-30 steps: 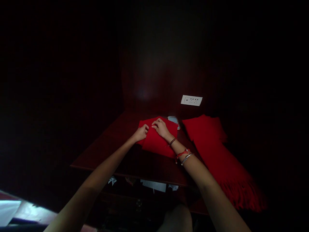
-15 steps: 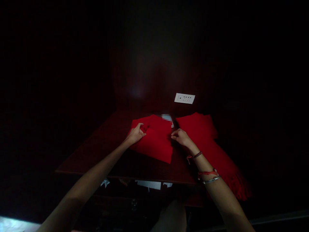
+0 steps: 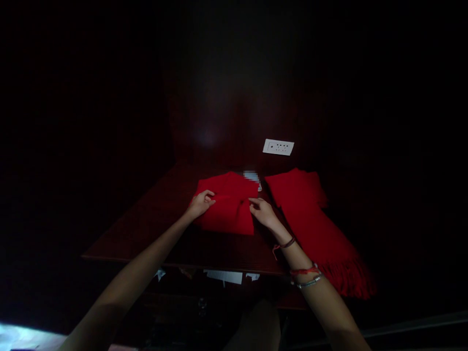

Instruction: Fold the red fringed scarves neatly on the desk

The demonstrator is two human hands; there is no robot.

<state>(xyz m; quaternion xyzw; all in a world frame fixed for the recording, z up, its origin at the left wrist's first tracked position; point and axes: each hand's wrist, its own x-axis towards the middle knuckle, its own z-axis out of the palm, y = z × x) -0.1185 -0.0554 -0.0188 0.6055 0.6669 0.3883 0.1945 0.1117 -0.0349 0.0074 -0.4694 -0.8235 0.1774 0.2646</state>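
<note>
A folded red cloth (image 3: pixel 228 214) lies on the dark tabletop, with a crease running across it between my hands. At its left edge my left hand (image 3: pixel 200 204) is closed on the fabric, thumb and forefinger over the top. On the opposite side, my right hand (image 3: pixel 263 212) pinches the right edge with its fingertips. Just right of that hand lies a red fringed scarf (image 3: pixel 310 224), its tassels hanging toward the front. Dim light hides the finer detail of both fabrics.
The dark wooden table (image 3: pixel 124 239) has its front edge close to me. A white socket plate (image 3: pixel 278 147) is on the back wall. Behind the cloth lies a small pale, blurred-out card (image 3: pixel 251 176). White papers (image 3: pixel 224 277) show below the tabletop.
My right hand has moved left and slightly nearer, onto the cloth's right edge. My left hand has shifted slightly left. The cloth's slanting front edge now lies straighter and farther back.
</note>
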